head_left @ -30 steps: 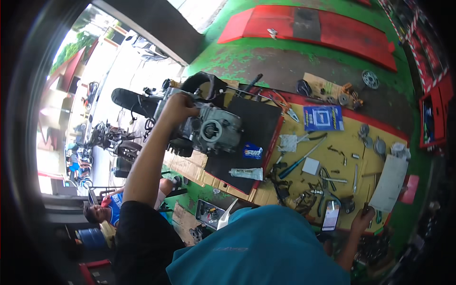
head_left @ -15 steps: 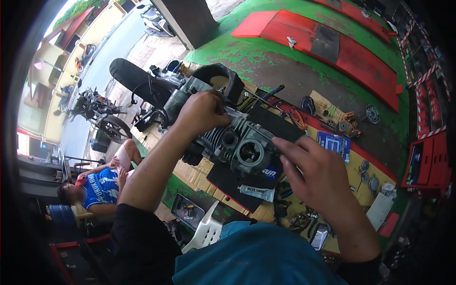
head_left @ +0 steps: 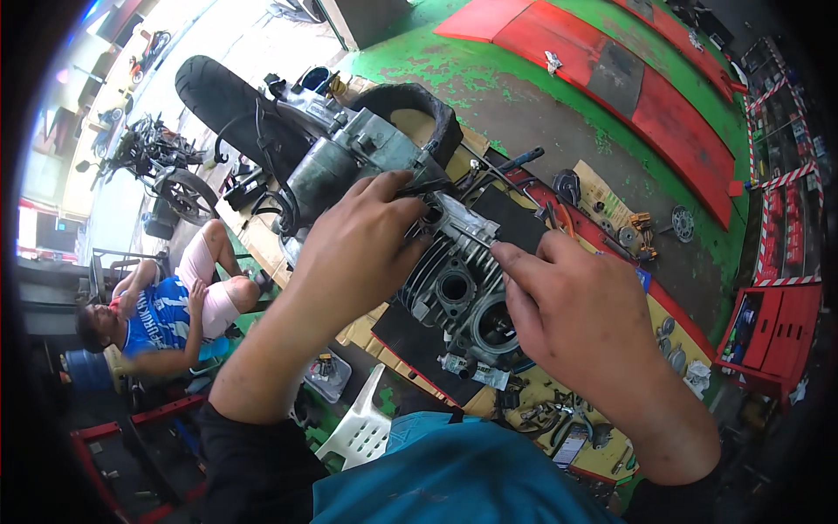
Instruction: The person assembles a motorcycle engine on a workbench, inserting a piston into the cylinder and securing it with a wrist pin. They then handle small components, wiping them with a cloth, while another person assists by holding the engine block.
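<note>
A head-worn fisheye looks down from nearby.

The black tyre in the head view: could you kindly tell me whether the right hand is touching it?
No, the right hand is at the engine, well apart from the black tyre.

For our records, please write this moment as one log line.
left hand: curled over engine, grip hidden | right hand: at thin rod, grip unclear | nearby: tire, tube, white chair
</note>
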Tool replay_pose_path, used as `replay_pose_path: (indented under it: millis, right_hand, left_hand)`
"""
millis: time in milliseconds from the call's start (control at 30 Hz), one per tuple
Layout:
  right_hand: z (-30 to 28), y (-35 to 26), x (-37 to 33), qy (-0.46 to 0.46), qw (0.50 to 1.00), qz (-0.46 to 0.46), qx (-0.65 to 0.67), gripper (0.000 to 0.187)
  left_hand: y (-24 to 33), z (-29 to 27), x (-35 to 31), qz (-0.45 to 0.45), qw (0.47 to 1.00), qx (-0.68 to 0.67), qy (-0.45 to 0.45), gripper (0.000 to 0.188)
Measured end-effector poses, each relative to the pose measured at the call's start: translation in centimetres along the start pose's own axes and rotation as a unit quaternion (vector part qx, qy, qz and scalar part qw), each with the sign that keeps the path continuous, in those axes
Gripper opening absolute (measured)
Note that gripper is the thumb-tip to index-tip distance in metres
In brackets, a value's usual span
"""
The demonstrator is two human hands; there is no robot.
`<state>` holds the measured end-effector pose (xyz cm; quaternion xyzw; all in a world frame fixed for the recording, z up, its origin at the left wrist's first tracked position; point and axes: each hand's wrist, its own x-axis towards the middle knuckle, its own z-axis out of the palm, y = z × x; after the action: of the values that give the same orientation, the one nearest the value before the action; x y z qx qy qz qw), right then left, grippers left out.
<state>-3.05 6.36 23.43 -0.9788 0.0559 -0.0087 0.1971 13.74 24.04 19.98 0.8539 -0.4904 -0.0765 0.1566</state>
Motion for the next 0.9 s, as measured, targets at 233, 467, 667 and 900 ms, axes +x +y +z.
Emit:
replay_pose_path:
  millis: [233,467,667,900]
  right_hand:
    - [-0.2,-0.9,0.8,0.019,1.000,0.009,-0.018,0.027]
    - [0.3,-1.2,0.7,-0.008,1.000,0.017,-0.007,0.033]
    - [0.5,-1.4,0.5,-0.028,0.999,0.008,-0.040,0.041]
    - [1.1,-1.1,0.4,-0.010,0.999,-0.003,-0.044,0.042]
  left_hand:
    - [0.8,2.3,-1.9,-0.041,0.993,-0.003,0.109,0.062]
    - [0.5,2.0,-2.1,-0.074,0.990,-0.042,0.114,0.077]
    - [0.1,1.7,-2.0,-0.071,0.986,-0.084,0.122,0.086]
    - [0.1,1.7,-1.9,-0.091,0.984,-0.103,0.117,0.092]
